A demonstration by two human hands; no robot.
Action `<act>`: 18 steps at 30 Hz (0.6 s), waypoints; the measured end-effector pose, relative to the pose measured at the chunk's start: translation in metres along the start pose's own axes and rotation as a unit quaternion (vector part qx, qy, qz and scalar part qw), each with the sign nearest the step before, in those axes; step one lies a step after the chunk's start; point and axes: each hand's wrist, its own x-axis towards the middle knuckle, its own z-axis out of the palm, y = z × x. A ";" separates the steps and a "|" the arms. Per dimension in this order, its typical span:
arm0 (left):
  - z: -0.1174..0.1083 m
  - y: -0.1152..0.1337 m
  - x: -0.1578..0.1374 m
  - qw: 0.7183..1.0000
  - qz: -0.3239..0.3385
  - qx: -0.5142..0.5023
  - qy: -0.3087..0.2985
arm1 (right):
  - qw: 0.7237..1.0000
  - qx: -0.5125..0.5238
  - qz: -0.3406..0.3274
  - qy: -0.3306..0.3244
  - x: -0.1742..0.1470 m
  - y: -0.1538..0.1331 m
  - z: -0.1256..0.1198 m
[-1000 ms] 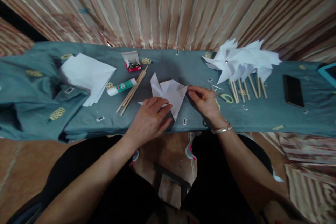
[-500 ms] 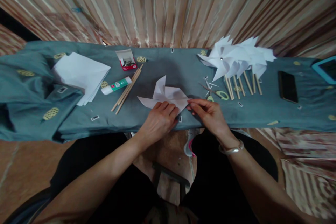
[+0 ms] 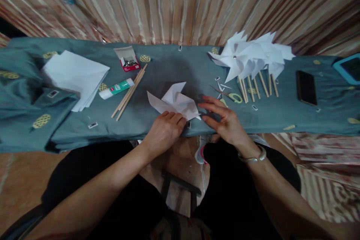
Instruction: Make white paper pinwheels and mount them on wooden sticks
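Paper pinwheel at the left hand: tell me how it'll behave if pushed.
The paper pinwheel is probably light, being thin paper. Its raised blades would likely bend or crease rather than stay stiff. The left hand on its near edge may keep it from sliding.

- Glue [image 3: 116,89] lies between paper [image 3: 75,73] and sticks [image 3: 132,92] on cloth [image 3: 270,120].
- Box [image 3: 130,66] stands behind glue.
- Pinwheel [image 3: 182,103] sits between sticks and scissors [image 3: 230,95].
- Phone [image 3: 306,87] lies right of other pinwheels [image 3: 250,58].
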 end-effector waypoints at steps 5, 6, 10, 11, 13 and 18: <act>-0.004 -0.001 -0.008 1.000 0.006 -0.015 0.007 | 0.997 0.038 -0.017 -0.064 0.007 0.002 0.010; -0.004 -0.001 -0.009 1.000 0.007 -0.017 0.008 | 0.997 0.041 -0.014 -0.066 0.008 0.001 0.012; -0.003 -0.002 -0.014 1.000 0.006 -0.020 0.013 | 0.997 0.032 -0.007 -0.068 0.014 -0.006 0.017; -0.003 -0.003 -0.016 1.000 0.004 -0.022 0.014 | 0.997 0.031 -0.005 -0.072 0.016 -0.008 0.018; -0.002 -0.005 -0.018 0.999 -0.006 -0.029 0.016 | 0.995 0.033 0.001 -0.093 0.018 -0.011 0.016; -0.001 -0.008 -0.022 0.998 -0.027 -0.054 0.011 | 0.991 0.035 0.006 -0.133 0.021 -0.010 0.013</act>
